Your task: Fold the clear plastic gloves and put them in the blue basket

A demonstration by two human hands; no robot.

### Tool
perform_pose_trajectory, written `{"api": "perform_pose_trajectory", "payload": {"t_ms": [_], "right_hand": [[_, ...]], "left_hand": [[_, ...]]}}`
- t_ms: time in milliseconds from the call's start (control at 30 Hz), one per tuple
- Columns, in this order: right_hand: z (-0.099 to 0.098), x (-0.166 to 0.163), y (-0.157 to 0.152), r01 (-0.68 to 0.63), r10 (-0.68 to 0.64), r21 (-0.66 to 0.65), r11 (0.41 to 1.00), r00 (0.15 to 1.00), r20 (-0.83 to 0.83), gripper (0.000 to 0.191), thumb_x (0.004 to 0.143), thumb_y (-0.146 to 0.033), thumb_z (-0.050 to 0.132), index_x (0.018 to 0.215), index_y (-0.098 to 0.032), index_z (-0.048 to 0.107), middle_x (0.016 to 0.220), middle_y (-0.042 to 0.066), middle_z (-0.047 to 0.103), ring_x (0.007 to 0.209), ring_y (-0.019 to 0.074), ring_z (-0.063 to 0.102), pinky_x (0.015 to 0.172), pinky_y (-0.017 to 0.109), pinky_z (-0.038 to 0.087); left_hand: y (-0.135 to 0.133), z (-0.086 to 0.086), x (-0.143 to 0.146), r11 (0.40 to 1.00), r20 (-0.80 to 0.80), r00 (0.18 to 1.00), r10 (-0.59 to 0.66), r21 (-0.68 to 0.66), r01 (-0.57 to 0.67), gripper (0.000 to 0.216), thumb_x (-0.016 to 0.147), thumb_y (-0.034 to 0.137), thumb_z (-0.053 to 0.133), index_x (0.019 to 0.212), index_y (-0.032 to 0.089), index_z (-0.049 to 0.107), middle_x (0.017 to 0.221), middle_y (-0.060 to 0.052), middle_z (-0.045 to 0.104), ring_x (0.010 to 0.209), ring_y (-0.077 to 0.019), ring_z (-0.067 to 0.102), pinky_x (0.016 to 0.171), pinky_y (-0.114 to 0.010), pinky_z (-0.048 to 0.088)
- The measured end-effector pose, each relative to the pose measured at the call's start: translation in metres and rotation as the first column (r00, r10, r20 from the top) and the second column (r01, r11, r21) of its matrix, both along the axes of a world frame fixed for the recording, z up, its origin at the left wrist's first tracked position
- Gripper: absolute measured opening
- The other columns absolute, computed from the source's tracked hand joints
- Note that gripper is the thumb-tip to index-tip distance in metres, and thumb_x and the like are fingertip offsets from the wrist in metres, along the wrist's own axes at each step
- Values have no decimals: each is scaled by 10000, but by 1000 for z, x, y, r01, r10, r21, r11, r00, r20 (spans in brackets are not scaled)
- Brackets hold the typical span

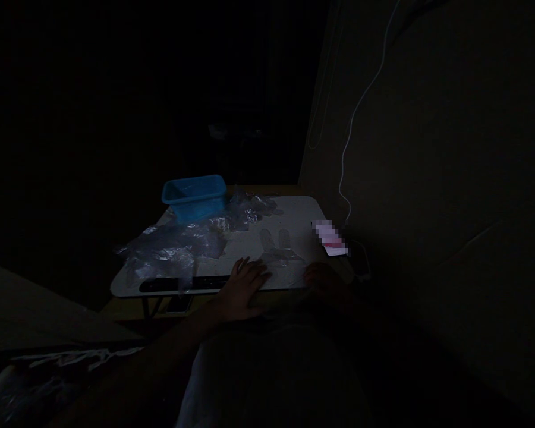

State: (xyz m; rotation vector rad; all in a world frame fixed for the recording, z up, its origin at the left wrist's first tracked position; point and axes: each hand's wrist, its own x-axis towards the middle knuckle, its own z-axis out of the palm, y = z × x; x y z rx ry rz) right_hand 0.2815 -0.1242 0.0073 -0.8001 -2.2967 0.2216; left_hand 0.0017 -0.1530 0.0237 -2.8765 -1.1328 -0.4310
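Note:
The room is very dark. A clear plastic glove [279, 248] lies flat on a small white table [294, 211], fingers pointing away from me. My left hand [243, 285] rests at the table's near edge, fingers spread flat beside the glove's cuff. My right hand [323, 279] sits in shadow at the near right edge, close to the cuff's other side; its fingers are too dark to read.
A blue plastic basket [195, 196] stands at the table's far left. Crumpled clear plastic bags [173, 249] cover the left half. A phone [330, 238] lies at the right edge, with a white cable [352, 119] running up the wall.

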Motion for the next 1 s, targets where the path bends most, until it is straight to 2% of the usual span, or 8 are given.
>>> {"api": "perform_pose_trajectory", "payload": {"t_ms": [167,333,533,733,867,1000], "right_hand": [[-1,1,0,2,-2,5,1000,1000,1,137,804,-228,467,795,-203,602,824,67,640,812,190,582,718,367,481],[3,-1,-1,-15,15,15,1000,1000,-3,144,799,-205,461,783,-202,604,799,65,638,789,183,581,701,353,482],[9,-3,-2,20,-20,1,1000,998,56,155,804,-218,465,794,-219,620,811,56,652,801,185,590,723,358,485],[5,0,-3,81,-79,-19,997,993,85,167,811,-238,468,835,-225,633,875,62,658,845,196,596,726,366,494],[2,0,-1,125,-119,-60,990,988,93,186,807,-230,456,815,-221,641,816,57,663,783,196,610,688,354,504],[7,-5,3,165,-159,-107,980,985,66,202,807,-218,438,784,-201,637,803,61,670,762,181,625,686,327,511]], "left_hand": [[-3,-2,1,1000,-12,1000,27,-9,-27,696,695,530,530,1279,178,389,1265,-140,460,1211,-321,328,1012,-581,93],[2,-7,-4,995,-68,993,99,-21,-101,822,656,522,571,1340,159,297,1361,-181,340,1253,-363,251,995,-596,111],[9,-4,-1,981,-113,978,176,-57,-184,886,660,572,555,1376,180,211,1420,-200,219,1292,-385,166,985,-594,122],[14,-2,0,966,-119,964,239,-73,-249,963,628,647,538,1373,132,211,1397,-252,237,1296,-396,152,975,-598,142],[19,-5,-7,953,-150,949,278,-85,-292,1002,610,640,557,1381,127,175,1400,-245,237,1302,-389,143,982,-589,136],[26,-5,-14,940,-115,940,320,-83,-330,1022,604,663,545,1387,134,153,1401,-235,245,1306,-384,134,984,-593,116]]}}
